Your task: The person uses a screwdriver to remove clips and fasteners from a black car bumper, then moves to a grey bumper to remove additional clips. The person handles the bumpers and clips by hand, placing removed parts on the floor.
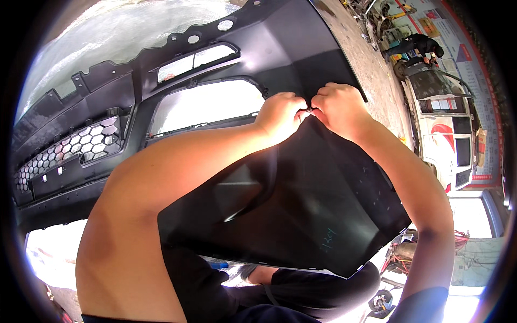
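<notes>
A large black bumper [177, 116] with cut-out openings and a honeycomb grille [86, 141] spans the left and far side. Nearer, a smooth black panel [285, 210] rises from above my lap, its narrow top reaching my fingers. My left hand [281, 114] is closed in a pinch at this top corner. Fingertips almost touching it, my right hand [342, 110] is also closed. A small dark piece [309, 110] shows between the two hands; whether it is the panel's edge or a separate part I cannot tell.
Clear plastic sheeting [129, 32] lies beyond the bumper. At right, a white vehicle [447, 129] stands by a poster-covered wall, with a person in dark clothes [420, 49] bent over near it. Bare floor [371, 70] runs between. A small wheel [381, 302] is at lower right.
</notes>
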`<state>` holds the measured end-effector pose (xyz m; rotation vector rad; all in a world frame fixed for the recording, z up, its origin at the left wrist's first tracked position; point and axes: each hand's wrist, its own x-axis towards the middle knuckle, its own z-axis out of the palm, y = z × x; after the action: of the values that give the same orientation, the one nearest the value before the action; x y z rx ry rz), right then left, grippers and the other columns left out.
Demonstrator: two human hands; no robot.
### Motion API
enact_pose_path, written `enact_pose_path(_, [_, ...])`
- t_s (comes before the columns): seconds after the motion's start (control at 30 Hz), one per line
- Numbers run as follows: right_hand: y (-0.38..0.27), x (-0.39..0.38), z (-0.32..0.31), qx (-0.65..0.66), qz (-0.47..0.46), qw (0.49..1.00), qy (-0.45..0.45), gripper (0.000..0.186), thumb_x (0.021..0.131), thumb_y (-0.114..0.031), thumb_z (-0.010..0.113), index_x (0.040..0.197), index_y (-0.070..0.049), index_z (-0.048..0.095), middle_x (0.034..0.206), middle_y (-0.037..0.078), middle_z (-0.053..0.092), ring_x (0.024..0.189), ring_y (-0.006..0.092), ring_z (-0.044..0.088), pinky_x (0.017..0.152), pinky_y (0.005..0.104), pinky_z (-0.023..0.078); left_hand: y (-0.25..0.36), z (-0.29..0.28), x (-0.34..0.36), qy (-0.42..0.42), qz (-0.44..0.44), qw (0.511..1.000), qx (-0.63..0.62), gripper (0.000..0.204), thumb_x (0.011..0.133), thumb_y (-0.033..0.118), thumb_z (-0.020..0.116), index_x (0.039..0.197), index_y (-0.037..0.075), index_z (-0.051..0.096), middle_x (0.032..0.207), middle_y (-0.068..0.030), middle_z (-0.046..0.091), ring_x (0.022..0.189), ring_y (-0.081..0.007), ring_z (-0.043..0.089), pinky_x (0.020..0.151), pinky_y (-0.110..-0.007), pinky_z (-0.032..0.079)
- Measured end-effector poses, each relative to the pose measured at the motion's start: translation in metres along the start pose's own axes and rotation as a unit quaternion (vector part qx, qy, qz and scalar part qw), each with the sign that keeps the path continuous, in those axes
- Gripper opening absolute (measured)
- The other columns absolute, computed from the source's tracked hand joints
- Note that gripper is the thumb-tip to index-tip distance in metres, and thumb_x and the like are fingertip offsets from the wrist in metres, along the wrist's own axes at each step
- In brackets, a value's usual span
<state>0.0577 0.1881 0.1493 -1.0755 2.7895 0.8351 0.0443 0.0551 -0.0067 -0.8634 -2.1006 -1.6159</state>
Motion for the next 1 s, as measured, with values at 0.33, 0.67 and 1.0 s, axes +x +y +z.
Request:
enact_pose_path(0.33, [0.015,-0.07,-0.116,0.136,0.133,0.971,0.142,0.03,0.078,-0.015,0.078,0.102,0.0,0.068,0.102,0.018,0.069,0.098,0.0365,0.065,0.087,0.0429,0.051,0.004,-0.015,0.004,-0.011,0.055,0.997,-0.049,0.028,0.079,0.014,0.079,0.094,0.005,0.057,0.085,-0.0111,0.064,0.083,-0.0313,0.064,0.071,-0.04,0.052])
enact_pose_path(0.67, [0.026,-0.28,-0.009,0.613,0.449,0.563,0.325,0.013,0.101,-0.015,0.057,0.094,-0.004,0.059,0.082,0.003,0.058,0.069,0.0104,0.053,0.065,0.0237,0.045,0.02,-0.007,0.019,-0.049,0.057,0.996,-0.038,0.015,0.081,0.011,0.077,0.094,0.005,0.072,0.079,-0.0138,0.067,0.072,-0.0343,0.065,0.063,-0.041,0.053])
enact_pose_path(1.0, [0.001,-0.247,-0.001,0.739,0.412,0.442,0.297,0.012,0.096,-0.011,0.056,0.087,-0.003,0.058,0.083,0.004,0.059,0.075,0.0109,0.055,0.068,0.024,0.045,0.024,-0.01,0.015,-0.055,-0.04,0.995,-0.07,0.018,0.085,0.003,0.075,0.102,0.002,0.069,0.088,-0.0107,0.069,0.074,-0.0194,0.069,0.068,-0.03,0.055])
